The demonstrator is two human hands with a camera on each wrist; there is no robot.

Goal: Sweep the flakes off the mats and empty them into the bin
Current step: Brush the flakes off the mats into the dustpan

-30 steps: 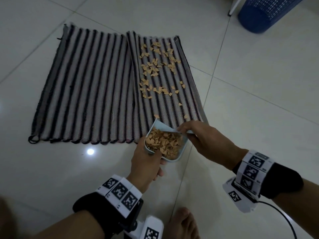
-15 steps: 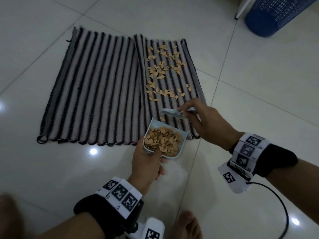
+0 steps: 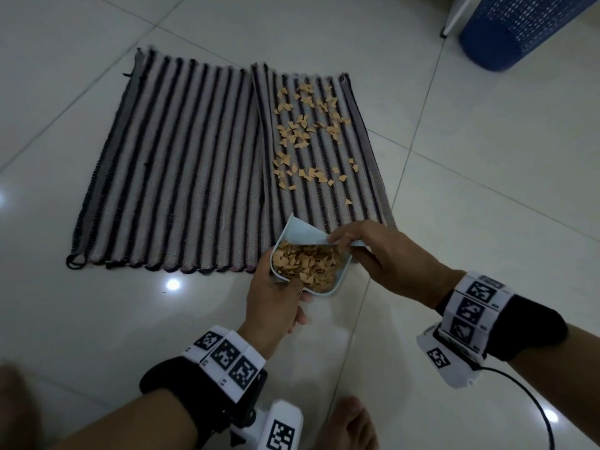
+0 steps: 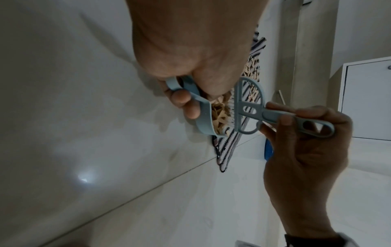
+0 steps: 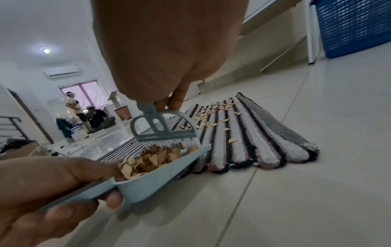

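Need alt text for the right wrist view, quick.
A right hand holds a small brush, its bristles at the lip of a flake-filled dustpan held by the left hand. Behind lies a striped mat strewn with flakes.

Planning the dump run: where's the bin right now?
In the head view the blue bin stands on the floor at top right, beyond the flake-covered mat.
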